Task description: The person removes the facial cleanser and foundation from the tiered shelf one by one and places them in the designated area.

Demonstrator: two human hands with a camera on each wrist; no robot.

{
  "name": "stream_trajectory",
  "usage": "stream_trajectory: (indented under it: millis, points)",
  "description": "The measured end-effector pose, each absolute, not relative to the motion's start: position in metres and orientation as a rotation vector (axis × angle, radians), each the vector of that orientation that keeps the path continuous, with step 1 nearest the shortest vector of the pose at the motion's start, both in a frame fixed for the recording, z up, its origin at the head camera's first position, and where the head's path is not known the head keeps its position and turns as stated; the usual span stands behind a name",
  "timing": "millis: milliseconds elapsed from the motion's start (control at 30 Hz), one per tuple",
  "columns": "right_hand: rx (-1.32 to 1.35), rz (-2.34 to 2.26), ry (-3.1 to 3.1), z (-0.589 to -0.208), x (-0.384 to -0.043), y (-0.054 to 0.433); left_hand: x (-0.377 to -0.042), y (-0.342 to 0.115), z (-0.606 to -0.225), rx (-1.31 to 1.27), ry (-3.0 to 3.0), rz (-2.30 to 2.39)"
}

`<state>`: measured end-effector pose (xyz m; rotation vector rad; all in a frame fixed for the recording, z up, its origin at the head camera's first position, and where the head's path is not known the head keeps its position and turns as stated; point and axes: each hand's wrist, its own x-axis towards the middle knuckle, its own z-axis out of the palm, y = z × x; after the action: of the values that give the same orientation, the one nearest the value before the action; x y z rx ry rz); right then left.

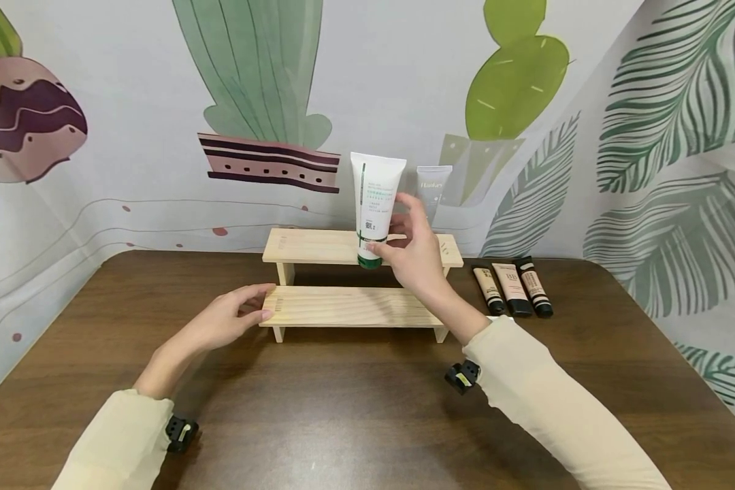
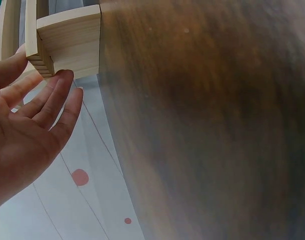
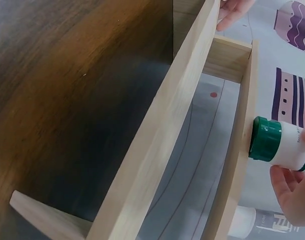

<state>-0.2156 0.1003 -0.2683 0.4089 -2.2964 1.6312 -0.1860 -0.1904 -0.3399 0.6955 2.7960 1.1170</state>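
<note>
A two-step wooden rack [image 1: 349, 306] stands on the table. My left hand [image 1: 229, 316] holds the left end of its lower board, thumb at the front and fingers toward the back. In the left wrist view the fingertips [image 2: 66, 75] lie along the board's end. My right hand [image 1: 416, 248] grips a white squeeze tube [image 1: 376, 194] near its green cap [image 3: 266, 139]. The tube is upright, cap down, at the upper board; whether the cap bears weight on it I cannot tell. Right of it stands a grey squeeze tube [image 1: 433, 187], partly hidden by my right hand.
Three small cosmetic tubes, a beige one [image 1: 488, 289], a pink one [image 1: 512, 289] and a dark-capped one [image 1: 534, 287], lie right of the rack on the brown table [image 1: 318, 408]. Behind stands a printed cloth backdrop [image 1: 398, 82]. A white scrap shows by my right sleeve [image 1: 545, 388].
</note>
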Motion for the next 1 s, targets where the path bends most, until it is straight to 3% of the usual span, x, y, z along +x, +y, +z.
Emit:
stream_trajectory:
  millis: [1000]
  points:
    - [0.579,1.520,-2.600,-0.272,-0.194,0.159,-0.186,-0.188,-0.338,0.713,2.801,1.135]
